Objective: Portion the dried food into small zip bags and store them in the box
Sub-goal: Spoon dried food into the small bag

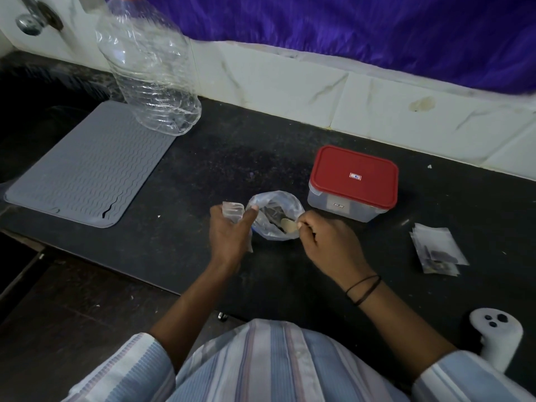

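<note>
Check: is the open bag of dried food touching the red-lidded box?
Apart. The head view shows a strip of dark counter between the open bag of dried food and the red-lidded box.

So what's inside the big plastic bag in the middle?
The open plastic bag holds dark dried food and the bowl of a wooden spoon held by the right hand. Crumpled plastic hides what lies at the bottom.

Dim, soft-focus picture, with wide-angle bending at the edges.
</note>
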`<action>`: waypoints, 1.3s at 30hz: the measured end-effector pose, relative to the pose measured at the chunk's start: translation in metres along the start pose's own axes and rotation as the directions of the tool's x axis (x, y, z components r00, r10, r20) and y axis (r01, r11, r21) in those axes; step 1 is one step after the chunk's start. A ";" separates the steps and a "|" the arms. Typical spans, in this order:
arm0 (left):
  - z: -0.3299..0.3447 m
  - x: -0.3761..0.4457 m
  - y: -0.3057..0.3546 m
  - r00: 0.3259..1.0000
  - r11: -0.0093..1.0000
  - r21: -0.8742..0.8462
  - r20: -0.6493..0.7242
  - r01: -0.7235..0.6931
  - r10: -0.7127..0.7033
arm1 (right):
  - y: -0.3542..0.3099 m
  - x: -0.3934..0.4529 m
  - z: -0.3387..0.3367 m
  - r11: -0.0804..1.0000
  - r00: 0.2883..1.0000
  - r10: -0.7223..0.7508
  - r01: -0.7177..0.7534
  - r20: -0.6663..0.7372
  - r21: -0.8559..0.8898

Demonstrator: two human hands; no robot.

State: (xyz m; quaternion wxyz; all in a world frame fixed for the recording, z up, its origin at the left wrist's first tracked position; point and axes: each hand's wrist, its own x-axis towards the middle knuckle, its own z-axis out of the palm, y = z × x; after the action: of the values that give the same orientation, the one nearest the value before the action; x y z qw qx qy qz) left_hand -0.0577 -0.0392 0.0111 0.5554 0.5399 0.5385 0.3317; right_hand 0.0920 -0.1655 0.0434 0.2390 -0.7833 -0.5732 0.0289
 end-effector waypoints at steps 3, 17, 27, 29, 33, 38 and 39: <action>0.009 -0.007 -0.005 0.998 0.998 -0.032 0.029 0.057 -0.056 | -0.001 0.002 0.012 0.996 0.997 0.067 -0.064 0.030 -0.066; 0.031 0.011 -0.004 0.983 0.977 -0.120 0.067 0.179 -0.172 | 0.011 -0.005 0.043 0.902 0.946 0.320 -0.319 0.043 0.290; 0.033 0.013 -0.004 0.984 0.969 -0.209 0.145 0.133 -0.104 | 0.007 -0.009 0.061 0.770 0.857 0.507 -0.498 0.090 0.400; 0.031 0.014 -0.004 0.977 0.964 -0.221 0.184 0.145 -0.104 | 0.007 -0.008 0.060 0.663 0.815 0.559 -0.550 0.153 0.508; 0.028 0.015 -0.005 0.953 0.934 -0.282 0.267 0.218 -0.142 | 0.006 -0.006 0.059 0.509 0.762 0.606 -0.592 0.228 0.625; 0.027 0.013 -0.002 0.964 0.953 -0.252 0.243 0.170 -0.107 | 0.005 -0.008 0.061 0.384 0.735 0.621 -0.589 0.273 0.711; 0.027 0.014 -0.003 0.966 0.959 -0.235 0.239 0.158 -0.100 | 0.004 -0.008 0.061 0.383 0.734 0.623 -0.588 0.270 0.713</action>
State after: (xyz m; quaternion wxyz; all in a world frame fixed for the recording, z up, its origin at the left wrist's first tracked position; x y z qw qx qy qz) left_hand -0.0299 -0.0335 0.0006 0.6975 0.4623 0.4598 0.2971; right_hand 0.0735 -0.1528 -0.0141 0.5287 -0.7603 -0.1740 0.3348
